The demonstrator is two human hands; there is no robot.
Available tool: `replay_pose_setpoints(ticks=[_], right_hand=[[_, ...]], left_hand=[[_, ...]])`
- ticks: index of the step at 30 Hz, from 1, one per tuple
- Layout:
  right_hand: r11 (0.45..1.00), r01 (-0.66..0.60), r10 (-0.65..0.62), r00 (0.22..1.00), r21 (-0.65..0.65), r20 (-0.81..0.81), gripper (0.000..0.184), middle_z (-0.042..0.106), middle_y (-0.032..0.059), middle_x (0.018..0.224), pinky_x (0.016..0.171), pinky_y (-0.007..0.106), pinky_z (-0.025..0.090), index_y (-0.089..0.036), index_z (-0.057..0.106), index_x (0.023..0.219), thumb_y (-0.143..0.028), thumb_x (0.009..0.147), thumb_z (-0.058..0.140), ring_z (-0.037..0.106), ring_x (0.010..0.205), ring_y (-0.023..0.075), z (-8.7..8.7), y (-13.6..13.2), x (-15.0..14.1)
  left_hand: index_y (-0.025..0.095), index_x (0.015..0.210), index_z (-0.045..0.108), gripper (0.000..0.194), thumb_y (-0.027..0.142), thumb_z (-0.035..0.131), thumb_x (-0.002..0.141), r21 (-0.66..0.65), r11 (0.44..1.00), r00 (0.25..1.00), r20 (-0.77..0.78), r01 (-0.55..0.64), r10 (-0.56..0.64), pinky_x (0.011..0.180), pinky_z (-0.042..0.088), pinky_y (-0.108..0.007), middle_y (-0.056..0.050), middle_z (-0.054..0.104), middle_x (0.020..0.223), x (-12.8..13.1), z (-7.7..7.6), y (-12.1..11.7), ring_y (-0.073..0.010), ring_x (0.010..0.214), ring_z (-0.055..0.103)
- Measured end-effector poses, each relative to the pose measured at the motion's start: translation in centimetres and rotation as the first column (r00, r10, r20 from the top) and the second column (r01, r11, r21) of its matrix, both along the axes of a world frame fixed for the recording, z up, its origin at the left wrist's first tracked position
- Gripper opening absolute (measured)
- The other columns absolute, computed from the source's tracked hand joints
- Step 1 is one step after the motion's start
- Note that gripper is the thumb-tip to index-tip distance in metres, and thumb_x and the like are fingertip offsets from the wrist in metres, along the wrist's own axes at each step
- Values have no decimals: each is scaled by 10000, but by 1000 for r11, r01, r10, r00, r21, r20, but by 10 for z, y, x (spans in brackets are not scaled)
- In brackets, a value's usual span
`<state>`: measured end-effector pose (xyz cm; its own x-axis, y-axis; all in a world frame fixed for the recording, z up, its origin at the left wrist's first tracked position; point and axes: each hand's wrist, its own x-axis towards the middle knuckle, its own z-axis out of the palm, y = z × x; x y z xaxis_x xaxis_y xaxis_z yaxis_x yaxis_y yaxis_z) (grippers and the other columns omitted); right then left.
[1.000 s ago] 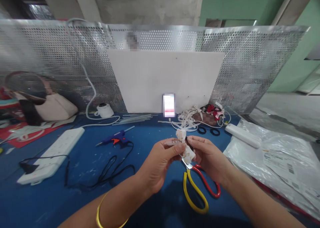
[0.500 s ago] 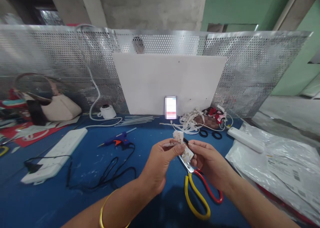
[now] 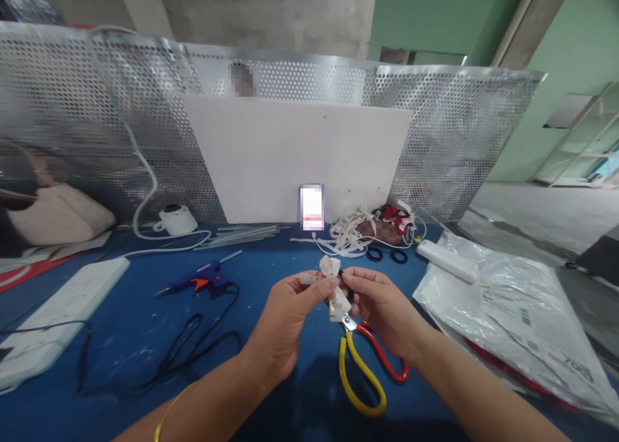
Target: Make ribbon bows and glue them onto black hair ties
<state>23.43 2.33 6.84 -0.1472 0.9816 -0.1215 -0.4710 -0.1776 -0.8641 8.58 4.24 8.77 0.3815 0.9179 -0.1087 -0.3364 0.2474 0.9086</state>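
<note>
The left hand (image 3: 283, 326) pinches a white, gold-patterned fabric bow (image 3: 341, 300) at its middle between thumb and forefinger, above the blue table (image 3: 145, 313). The right hand (image 3: 387, 310), just beside it, has thumb and forefinger pinched on a black band (image 3: 350, 291), which seems to meet the bow, though fingers hide the join. Red-and-yellow-handled scissors (image 3: 349, 324) lie below the bow, their blades partly covered. A blue glue gun (image 3: 191, 276) rests to the left.
</note>
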Motion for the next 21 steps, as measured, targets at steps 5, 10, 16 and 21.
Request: replay_pose_setpoints(ticks=[5, 10, 16, 21], right_hand=[[979, 144, -176, 955, 147, 239, 165, 562, -16, 686, 536, 192, 334, -159, 675, 761, -320, 792, 664, 412, 540, 54, 3, 1, 5], [972, 179, -215, 940, 154, 266, 182, 508, -33, 618, 497, 207, 273, -150, 676, 768, -331, 782, 663, 352, 497, 50, 3, 8, 15], [975, 220, -216, 969, -19, 117, 224, 430, -71, 519, 468, 197, 332, -142, 656, 742, -329, 668, 757, 410, 450, 53, -15, 32, 33], [847, 521, -525, 851, 103, 12, 308, 671, 0, 915, 581, 204, 453, -217, 614, 898, -363, 672, 764, 635, 688, 104, -16, 51, 65]], left_hand=[[127, 686, 672, 173, 286, 738, 703, -9, 1000, 1000, -1, 4, -4, 695, 440, -228, -22, 638, 695, 2, -1, 0, -117, 670, 553], [155, 886, 666, 268, 381, 694, 746, -21, 1000, 998, -52, -22, 21, 748, 422, -264, -38, 644, 843, 4, -7, 5, -149, 791, 565], [194, 1020, 633, 361, 382, 705, 720, -19, 957, 952, -107, -291, 287, 905, 355, -289, -53, 604, 1138, -2, -10, 15, -204, 1135, 502], [191, 1039, 630, 376, 369, 706, 716, -26, 981, 974, -123, -192, 188, 878, 368, -251, -54, 618, 1146, -2, -3, 8, -178, 1090, 533]])
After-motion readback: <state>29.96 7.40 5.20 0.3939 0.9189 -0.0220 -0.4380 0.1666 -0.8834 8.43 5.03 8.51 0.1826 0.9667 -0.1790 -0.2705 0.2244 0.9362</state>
